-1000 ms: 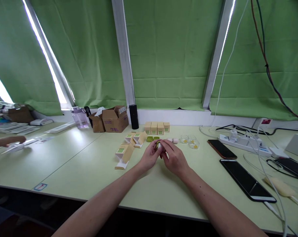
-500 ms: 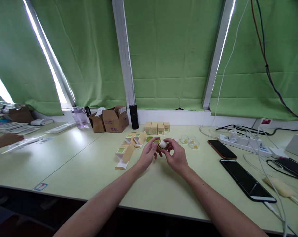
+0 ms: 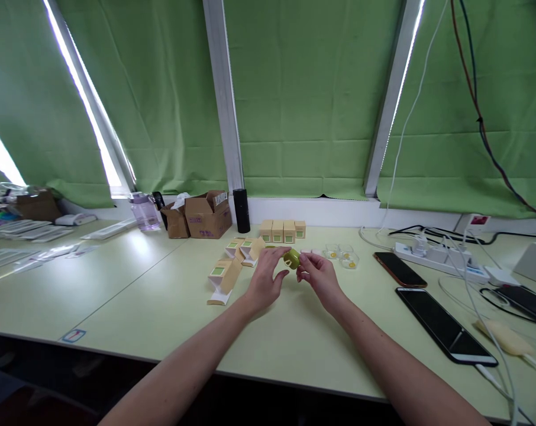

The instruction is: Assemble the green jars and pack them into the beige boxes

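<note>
A small round green container [image 3: 291,258], tilted on its side, is pinched by the thumb and fingers of my right hand [image 3: 321,277]. My left hand [image 3: 265,278] is close on its other side; the fingers stretch forward to it and the thumb stands apart. Whether the left fingertips touch it, I cannot tell. Part of another green thing [image 3: 271,247] shows just behind my left fingers. Left of my hands lie tan cartons [image 3: 226,274] with open flaps and green labels. Several closed tan boxes [image 3: 277,231] stand behind the hands. Clear cups with yellow bits [image 3: 348,260] sit to the right.
Two phones [image 3: 445,325] and a white power strip [image 3: 441,257] with tangled cables lie at the right. A black cylinder [image 3: 241,210], cardboard boxes [image 3: 207,218] and a purple bottle [image 3: 144,212] stand along the back. Flat clear packets [image 3: 50,255] lie far left.
The green container has been turned, and the white rounded thing seen with it is out of sight. My left thumb has come away from it. Another person's hand at the far left has left view.
</note>
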The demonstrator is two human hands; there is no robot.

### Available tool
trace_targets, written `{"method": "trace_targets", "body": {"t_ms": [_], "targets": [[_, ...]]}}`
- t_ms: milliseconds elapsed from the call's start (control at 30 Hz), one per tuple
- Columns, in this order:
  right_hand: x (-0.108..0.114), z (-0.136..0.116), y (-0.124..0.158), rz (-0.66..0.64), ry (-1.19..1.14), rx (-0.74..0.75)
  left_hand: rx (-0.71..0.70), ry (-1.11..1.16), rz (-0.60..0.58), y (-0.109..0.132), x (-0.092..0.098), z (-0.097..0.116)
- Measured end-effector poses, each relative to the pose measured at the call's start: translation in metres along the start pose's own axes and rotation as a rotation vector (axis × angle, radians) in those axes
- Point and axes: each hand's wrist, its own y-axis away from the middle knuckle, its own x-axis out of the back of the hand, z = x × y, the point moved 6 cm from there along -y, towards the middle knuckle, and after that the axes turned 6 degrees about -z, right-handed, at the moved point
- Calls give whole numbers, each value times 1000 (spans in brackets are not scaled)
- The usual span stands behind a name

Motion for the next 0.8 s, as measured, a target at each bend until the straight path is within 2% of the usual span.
{"method": "trace_targets", "body": {"t_ms": [300,600,700,800], "targets": [[-4,9,1,-26,-27,-127,30,1,11,0,0,-5],[7,16,-2,-15,92,-166,213,216,58,-3,-3,-20],[19,11,-5,42,411,-84,307,309,76,-3,-6,-30],[33,-8,-5,173,1012,107,413,393,74,-3,-8,-37]]}}
